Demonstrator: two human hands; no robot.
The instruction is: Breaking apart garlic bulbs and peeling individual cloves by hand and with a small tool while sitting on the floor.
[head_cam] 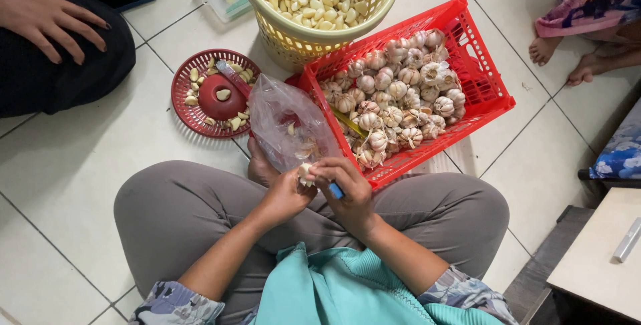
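I sit cross-legged on a tiled floor. My left hand (286,195) pinches a pale garlic clove (306,173) just above my lap. My right hand (347,188) is closed around a small knife with a blue handle (336,191), its tip against the clove. A clear plastic bag (290,124) with peel scraps stands right in front of my hands. Beyond it a red plastic crate (491,94) holds several whole garlic bulbs (394,98).
A yellow basket (294,38) of peeled cloves stands behind the crate. A round red dish (193,108) with a few cloves lies to the left. Another person's hand (43,8) rests on a dark-clothed knee at far left; another person's bare feet (567,58) at far right. A low table (594,265) is at lower right.
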